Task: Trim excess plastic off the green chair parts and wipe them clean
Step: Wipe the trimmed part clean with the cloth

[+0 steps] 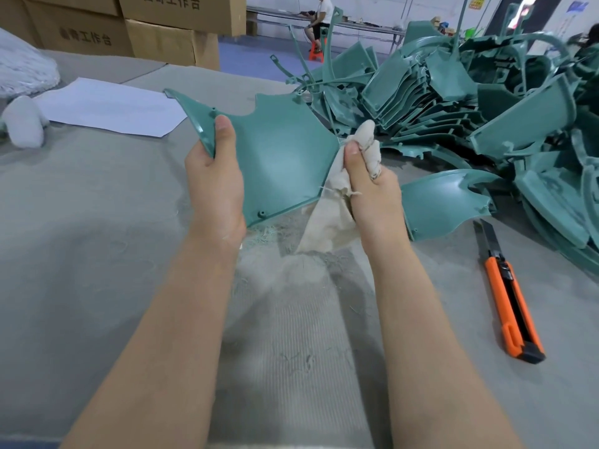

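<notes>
wiping the green part, left hand holds it, right hand grips the cloth; next rub its edge.

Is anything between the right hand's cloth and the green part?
Nothing visible. The cloth in the right hand lies against the right edge of the green chair part, which the left hand grips.

Grey table w/ orange knife, paper sheet, green parts pile.
</notes>
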Action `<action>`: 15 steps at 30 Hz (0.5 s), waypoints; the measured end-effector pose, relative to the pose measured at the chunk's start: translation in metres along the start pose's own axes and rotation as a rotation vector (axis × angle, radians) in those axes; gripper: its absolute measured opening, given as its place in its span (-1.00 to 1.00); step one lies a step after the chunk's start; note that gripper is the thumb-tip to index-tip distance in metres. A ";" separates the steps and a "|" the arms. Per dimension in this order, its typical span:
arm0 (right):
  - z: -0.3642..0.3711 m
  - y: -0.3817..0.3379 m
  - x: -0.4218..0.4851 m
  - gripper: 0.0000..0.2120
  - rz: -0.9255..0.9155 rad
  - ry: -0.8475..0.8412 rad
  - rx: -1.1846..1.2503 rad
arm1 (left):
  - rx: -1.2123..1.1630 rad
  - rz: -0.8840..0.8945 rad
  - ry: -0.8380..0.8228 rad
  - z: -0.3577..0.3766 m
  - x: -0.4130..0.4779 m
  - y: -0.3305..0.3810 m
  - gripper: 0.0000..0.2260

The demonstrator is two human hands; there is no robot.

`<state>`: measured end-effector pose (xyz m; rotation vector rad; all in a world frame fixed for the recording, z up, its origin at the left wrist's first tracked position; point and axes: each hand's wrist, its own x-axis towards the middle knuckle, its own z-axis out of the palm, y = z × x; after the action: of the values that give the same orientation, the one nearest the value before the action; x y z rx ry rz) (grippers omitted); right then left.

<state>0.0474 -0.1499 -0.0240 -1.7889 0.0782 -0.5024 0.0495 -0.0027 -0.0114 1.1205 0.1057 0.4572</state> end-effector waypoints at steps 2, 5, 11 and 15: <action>-0.001 0.001 0.002 -0.66 -0.038 0.027 -0.018 | 0.016 -0.001 -0.015 0.000 0.000 0.000 -0.81; -0.002 0.004 0.005 -0.82 -0.085 -0.066 0.017 | 0.077 0.017 -0.024 0.003 -0.001 0.000 -0.84; -0.001 0.007 0.008 -0.66 -0.012 0.075 -0.017 | 0.140 0.023 -0.074 0.008 -0.008 -0.002 -0.79; 0.000 0.004 0.005 -0.72 0.096 0.060 0.235 | 0.153 0.050 -0.087 0.009 -0.009 -0.001 -0.79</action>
<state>0.0532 -0.1523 -0.0261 -1.5333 0.1409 -0.4758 0.0444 -0.0143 -0.0097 1.2937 0.0367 0.4503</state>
